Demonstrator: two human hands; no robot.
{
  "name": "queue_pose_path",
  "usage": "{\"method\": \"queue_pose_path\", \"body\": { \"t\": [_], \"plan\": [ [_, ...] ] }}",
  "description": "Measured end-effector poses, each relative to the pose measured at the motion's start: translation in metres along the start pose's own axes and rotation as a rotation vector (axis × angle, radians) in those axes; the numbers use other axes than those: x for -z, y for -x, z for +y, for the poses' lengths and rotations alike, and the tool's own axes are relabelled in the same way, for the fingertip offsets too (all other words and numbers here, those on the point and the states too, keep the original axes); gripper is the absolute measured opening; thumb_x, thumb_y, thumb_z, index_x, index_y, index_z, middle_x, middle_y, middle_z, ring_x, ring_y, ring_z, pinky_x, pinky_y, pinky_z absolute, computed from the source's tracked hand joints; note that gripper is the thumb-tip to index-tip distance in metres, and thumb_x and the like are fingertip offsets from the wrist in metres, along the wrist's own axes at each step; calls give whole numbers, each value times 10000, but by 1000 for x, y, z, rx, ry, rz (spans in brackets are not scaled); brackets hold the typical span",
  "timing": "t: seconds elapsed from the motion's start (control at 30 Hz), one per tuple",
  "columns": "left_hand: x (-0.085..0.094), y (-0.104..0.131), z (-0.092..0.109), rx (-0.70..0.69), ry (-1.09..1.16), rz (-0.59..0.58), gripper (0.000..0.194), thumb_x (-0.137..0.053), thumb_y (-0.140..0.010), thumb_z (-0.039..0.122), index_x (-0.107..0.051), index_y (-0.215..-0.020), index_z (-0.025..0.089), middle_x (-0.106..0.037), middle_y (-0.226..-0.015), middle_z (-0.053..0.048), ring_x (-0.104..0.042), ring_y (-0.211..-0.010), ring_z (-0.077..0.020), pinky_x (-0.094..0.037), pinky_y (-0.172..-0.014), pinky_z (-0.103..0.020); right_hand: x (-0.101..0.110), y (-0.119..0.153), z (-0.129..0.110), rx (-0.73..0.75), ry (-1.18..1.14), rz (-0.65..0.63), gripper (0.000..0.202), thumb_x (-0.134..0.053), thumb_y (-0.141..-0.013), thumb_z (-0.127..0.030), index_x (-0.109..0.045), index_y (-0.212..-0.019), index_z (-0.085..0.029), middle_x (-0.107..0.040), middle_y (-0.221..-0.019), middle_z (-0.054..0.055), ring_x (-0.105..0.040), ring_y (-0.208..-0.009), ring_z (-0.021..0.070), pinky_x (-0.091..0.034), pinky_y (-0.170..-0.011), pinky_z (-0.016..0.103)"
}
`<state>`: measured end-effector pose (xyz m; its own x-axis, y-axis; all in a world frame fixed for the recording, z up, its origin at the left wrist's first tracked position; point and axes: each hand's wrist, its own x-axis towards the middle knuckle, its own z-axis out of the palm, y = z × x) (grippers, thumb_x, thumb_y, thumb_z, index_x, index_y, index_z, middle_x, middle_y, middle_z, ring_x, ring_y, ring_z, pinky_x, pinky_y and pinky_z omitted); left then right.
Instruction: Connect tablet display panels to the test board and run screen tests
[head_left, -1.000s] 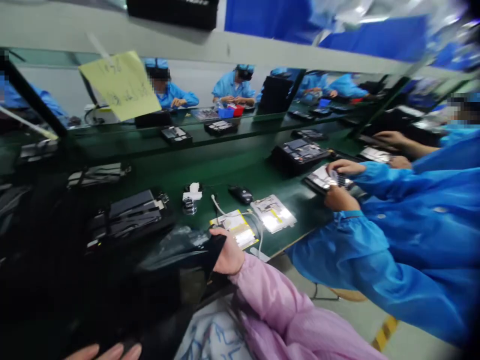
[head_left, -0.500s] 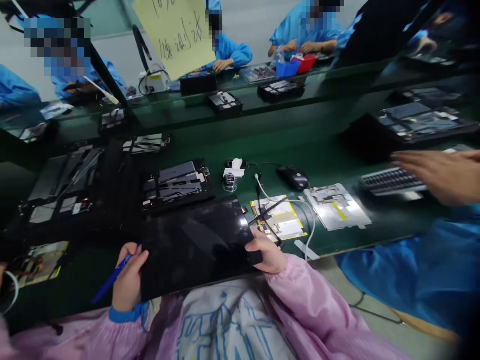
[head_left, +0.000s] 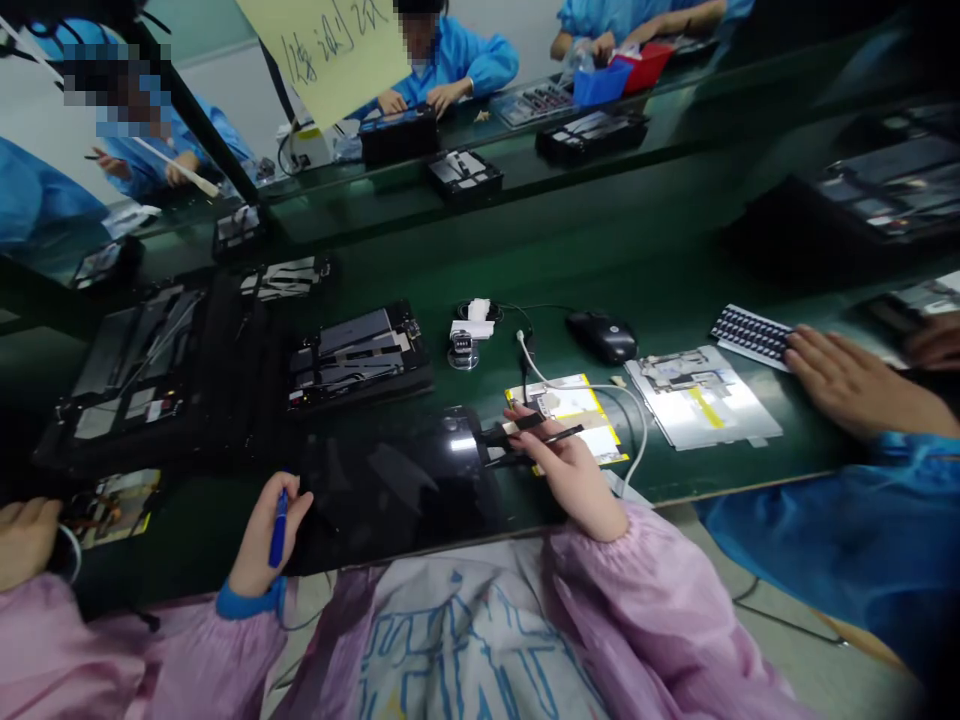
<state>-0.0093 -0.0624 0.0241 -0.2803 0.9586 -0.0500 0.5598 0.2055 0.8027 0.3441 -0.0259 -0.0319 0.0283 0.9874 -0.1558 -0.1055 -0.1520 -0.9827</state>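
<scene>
Black screen (head_left: 397, 500), green bench (head_left: 585, 255), blue-clad workers (head_left: 472, 75) opposite, pale wall (head_left: 514, 25)

The dark green tabletop (head_left: 645, 240) bears a glossy black panel (head_left: 397, 490) at its near edge. From that panel, an opened device (head_left: 352, 355) lies at 11 o'clock, a small clear stand (head_left: 463, 357) at 1, a black mouse (head_left: 602, 337) and, nearer, a yellow-edged part (head_left: 604, 432) at 2, and a silver plate (head_left: 731, 405) towards 3.

The left hand (head_left: 281, 515) holds a blue pen (head_left: 279, 528) beside a black screen (head_left: 401, 480).
</scene>
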Motion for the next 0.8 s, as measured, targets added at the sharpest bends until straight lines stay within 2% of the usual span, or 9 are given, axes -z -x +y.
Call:
{"method": "queue_pose_path", "body": {
  "t": [0.13,0.23,0.3,0.37,0.43,0.53,0.6,0.7,0.8],
  "plan": [
    [11,-10,31,-120,-301,29,303,-662,-663,422,-442,-701,218,-591,-847,-46,-588,-811,-230,-473,-754,-343,18,-6,-4,-31,74,81,510,-638,-762,-568,-697,-1073,-169,-733,-819,78,-694,-774,219,-566,-783,413],
    [-7,-20,74,-285,-390,42,266,-628,-719,408,-471,-810,215,-599,-967,-83,-606,-903,-257,-471,-846,-392,24,-11,-8,9,118,124,435,-665,-736,-545,-733,-966,-182,-736,-810,79,-682,-715,207,-566,-685,370],
    [-39,-28,106,-400,-339,-187,207,-576,-775,365,-484,-876,209,-594,-932,-69,-611,-874,-233,-478,-836,-375,25,-14,-12,38,136,120,394,-676,-734,-517,-741,-941,-188,-736,-802,75,-684,-722,208,-561,-668,356],
    [-83,-36,131,-502,-252,-491,150,-542,-812,308,-478,-903,207,-594,-910,-52,-608,-829,-194,-477,-818,-345,25,-16,-15,65,158,97,374,-670,-745,-489,-742,-954,-187,-736,-799,70,-685,-724,206,-557,-675,353],
    [-132,-42,146,-556,-146,-710,147,-556,-813,266,-420,-822,211,-616,-896,-41,-607,-846,-175,-468,-828,-326,26,-19,-15,110,215,79,362,-654,-760,-468,-739,-969,-185,-738,-814,70,-679,-721,201,-553,-694,359],
    [-191,-50,148,-499,-70,-859,172,-505,-845,238,-361,-753,215,-567,-708,14,-577,-695,-138,-451,-684,-269,32,-22,-9,225,360,112,320,-619,-794,-433,-729,-973,-193,-739,-901,81,-677,-784,212,-548,-760,391],
    [-213,-54,142,-433,-9,-874,184,-493,-843,224,-350,-727,213,-513,-633,38,-554,-628,-121,-420,-613,-239,38,-23,0,340,478,129,282,-598,-821,-394,-716,-994,-205,-729,-975,90,-671,-887,233,-532,-834,425],
    [-220,-59,136,-371,-8,-866,192,-495,-831,206,-354,-701,209,-485,-600,45,-526,-585,-109,-386,-572,-226,46,-25,13,503,644,56,247,-597,-840,-350,-708,-1008,-208,-701,-1046,109,-633,-1016,267,-496,-903,473],
    [-216,-60,137,-402,-162,-830,200,-515,-800,167,-362,-677,206,-464,-561,55,-454,-533,-103,-322,-539,-233,50,-24,21,570,782,4,249,-643,-820,-364,-715,-993,-200,-655,-1137,136,-587,-1097,303,-469,-926,512]
  ]
}}
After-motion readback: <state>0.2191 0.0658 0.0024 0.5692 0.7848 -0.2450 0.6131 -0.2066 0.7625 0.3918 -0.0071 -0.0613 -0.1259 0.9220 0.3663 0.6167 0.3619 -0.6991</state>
